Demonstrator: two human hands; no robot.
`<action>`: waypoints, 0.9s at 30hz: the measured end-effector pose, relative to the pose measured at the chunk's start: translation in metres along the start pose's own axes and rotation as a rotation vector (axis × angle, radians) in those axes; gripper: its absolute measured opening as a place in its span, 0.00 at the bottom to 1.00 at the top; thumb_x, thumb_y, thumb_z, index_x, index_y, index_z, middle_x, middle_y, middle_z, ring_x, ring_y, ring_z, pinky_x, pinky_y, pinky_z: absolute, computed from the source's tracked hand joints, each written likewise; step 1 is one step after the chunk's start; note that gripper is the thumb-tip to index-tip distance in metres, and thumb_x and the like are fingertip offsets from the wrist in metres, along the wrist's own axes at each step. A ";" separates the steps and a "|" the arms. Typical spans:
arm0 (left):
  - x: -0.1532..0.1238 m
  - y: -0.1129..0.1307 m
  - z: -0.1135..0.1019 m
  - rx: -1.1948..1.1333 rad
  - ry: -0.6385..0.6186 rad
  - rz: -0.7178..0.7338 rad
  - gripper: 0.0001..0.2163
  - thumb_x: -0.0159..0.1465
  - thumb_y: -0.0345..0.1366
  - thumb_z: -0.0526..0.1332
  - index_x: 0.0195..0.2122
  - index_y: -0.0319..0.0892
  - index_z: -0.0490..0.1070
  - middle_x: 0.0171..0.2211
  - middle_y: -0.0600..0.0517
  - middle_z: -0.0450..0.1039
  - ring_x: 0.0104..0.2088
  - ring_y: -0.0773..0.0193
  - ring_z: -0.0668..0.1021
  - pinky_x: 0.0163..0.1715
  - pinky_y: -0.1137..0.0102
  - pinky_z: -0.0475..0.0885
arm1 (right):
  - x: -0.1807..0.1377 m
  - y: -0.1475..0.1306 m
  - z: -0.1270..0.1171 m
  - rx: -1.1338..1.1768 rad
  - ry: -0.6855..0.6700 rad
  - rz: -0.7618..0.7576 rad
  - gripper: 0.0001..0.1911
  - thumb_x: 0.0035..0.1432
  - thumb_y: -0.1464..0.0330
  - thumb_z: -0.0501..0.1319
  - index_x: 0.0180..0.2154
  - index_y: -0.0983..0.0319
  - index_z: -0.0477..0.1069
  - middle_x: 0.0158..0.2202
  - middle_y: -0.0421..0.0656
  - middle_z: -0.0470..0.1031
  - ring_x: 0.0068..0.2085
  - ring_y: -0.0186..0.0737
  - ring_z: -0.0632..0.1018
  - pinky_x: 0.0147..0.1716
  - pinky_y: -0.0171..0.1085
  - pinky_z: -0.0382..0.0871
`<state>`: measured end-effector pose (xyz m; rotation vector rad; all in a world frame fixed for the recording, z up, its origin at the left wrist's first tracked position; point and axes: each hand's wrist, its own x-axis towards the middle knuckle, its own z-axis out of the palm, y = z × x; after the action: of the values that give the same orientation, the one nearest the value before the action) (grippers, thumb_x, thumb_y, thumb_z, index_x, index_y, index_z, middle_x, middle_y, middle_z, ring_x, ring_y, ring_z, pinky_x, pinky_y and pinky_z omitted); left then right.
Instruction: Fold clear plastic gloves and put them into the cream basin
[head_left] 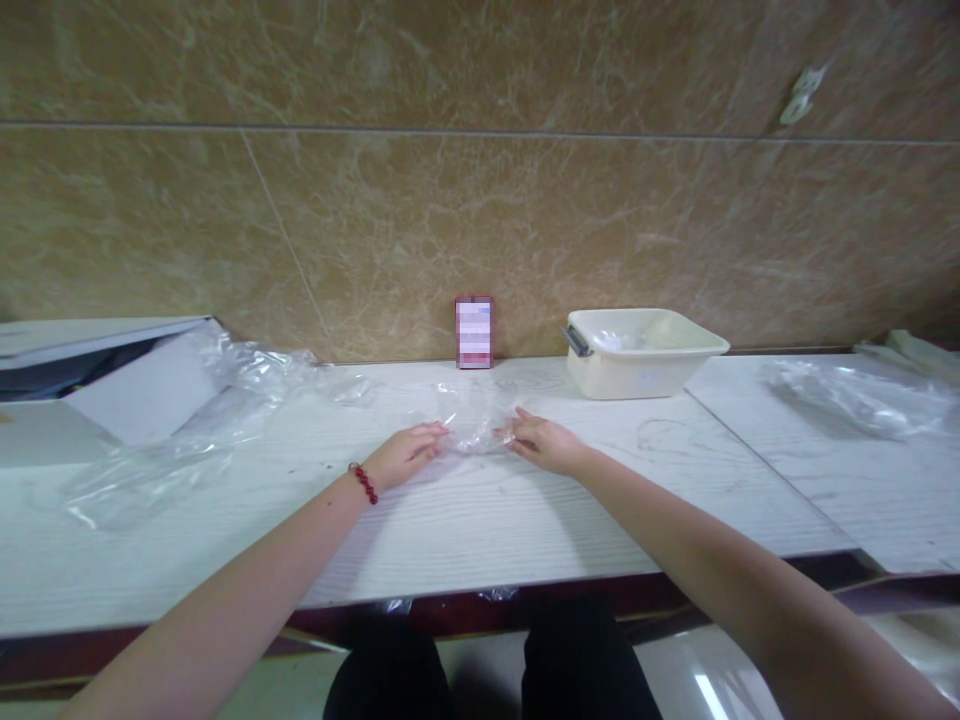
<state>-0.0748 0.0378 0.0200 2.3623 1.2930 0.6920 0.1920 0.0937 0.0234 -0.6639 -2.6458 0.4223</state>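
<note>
A small clear plastic bag point(472, 422) lies on the white table point(480, 520) in front of me. My left hand point(409, 452), with a red bead bracelet on its wrist, pinches the bag's left edge. My right hand point(541, 441) pinches its right edge. Both hands rest low on the tabletop, with the bag stretched between them.
A cream plastic tub point(637, 350) stands at the back right against the brown tiled wall. A small pink card point(474, 332) leans on the wall. Crumpled clear plastic point(202, 420) lies at the left beside white sheets point(142, 385); more plastic point(855, 395) at the right.
</note>
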 end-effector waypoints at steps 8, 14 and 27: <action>-0.005 0.002 0.001 0.120 -0.049 0.055 0.19 0.62 0.42 0.42 0.45 0.40 0.66 0.46 0.45 0.66 0.50 0.62 0.64 0.50 0.63 0.56 | -0.014 -0.006 -0.004 -0.246 -0.192 0.097 0.19 0.55 0.62 0.49 0.50 0.51 0.59 0.54 0.44 0.57 0.57 0.51 0.49 0.49 0.61 0.35; -0.014 0.016 -0.007 0.312 -0.308 0.052 0.17 0.58 0.49 0.47 0.47 0.57 0.62 0.54 0.54 0.56 0.55 0.54 0.54 0.49 0.45 0.35 | -0.021 -0.010 -0.012 -0.302 -0.406 0.004 0.27 0.51 0.78 0.48 0.50 0.46 0.57 0.59 0.37 0.44 0.59 0.48 0.42 0.50 0.59 0.28; 0.007 0.040 -0.001 0.447 -0.041 -0.150 0.17 0.62 0.41 0.40 0.48 0.49 0.62 0.48 0.53 0.65 0.49 0.63 0.64 0.52 0.56 0.48 | 0.005 -0.025 -0.009 -0.074 0.063 0.257 0.20 0.56 0.71 0.42 0.50 0.64 0.59 0.49 0.46 0.65 0.53 0.34 0.61 0.50 0.37 0.55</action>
<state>-0.0452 0.0230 0.0438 2.5586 1.7329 0.3302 0.1823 0.0768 0.0414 -1.0292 -2.5348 0.3682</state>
